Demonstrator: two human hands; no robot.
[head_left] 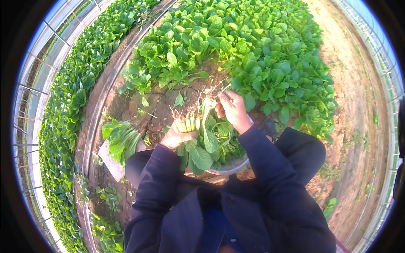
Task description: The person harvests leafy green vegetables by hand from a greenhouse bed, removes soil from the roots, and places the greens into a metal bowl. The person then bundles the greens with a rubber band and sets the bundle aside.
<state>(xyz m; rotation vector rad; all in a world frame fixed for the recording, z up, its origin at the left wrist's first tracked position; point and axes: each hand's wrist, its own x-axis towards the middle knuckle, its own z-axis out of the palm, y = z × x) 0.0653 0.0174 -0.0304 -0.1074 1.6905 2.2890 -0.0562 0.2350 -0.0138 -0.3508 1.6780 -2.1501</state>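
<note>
My left hand point(177, 136) grips a bunch of leafy greens point(189, 124), with pale stem bases and stringy roots pointing up and leaves hanging below. Beside the bunch is another rooted green plant point(206, 110). The fingertips of my right hand point(232, 107) are curled in at its root end; exactly what they pinch is partly hidden. A thin green stalk point(226, 87) shows by those fingertips. Under both hands, between my knees, sits a round basin point(232, 170) holding loose greens point(226, 136).
Left of my knee, a pile of greens point(121, 140) lies on a pale slab-like piece point(109, 161). Dense green crop point(253, 47) stands ahead, bordering dug soil point(164, 101). A narrow strip point(104, 95) separates a second crop bed point(76, 88). Bare ground point(357, 126) runs along the right.
</note>
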